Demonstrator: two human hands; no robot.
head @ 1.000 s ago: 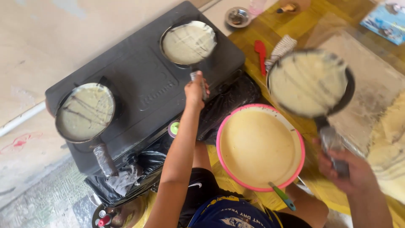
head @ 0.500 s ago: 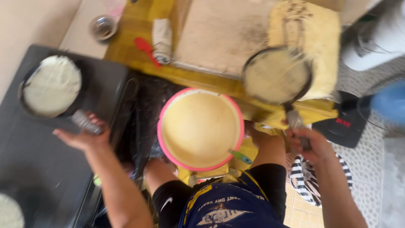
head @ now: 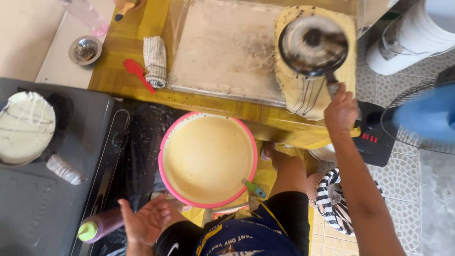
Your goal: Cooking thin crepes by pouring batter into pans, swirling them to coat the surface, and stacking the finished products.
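The small pan [head: 313, 45] is turned face down over a thin crepe [head: 303, 95] on the desk [head: 227, 106], its handle gripped in the right hand [head: 340, 111]; lifting it clear seems next. The left hand [head: 144, 222] hangs spread, holding nothing, beside the pink batter basin [head: 208, 159].

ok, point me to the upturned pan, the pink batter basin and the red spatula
upturned pan [head: 313, 45], head view, on its dark underside
pink batter basin [head: 162, 156], head view, on its left rim
red spatula [head: 134, 68], head view, on its blade
right hand [head: 340, 111], head view, on its back, gripping the pan handle
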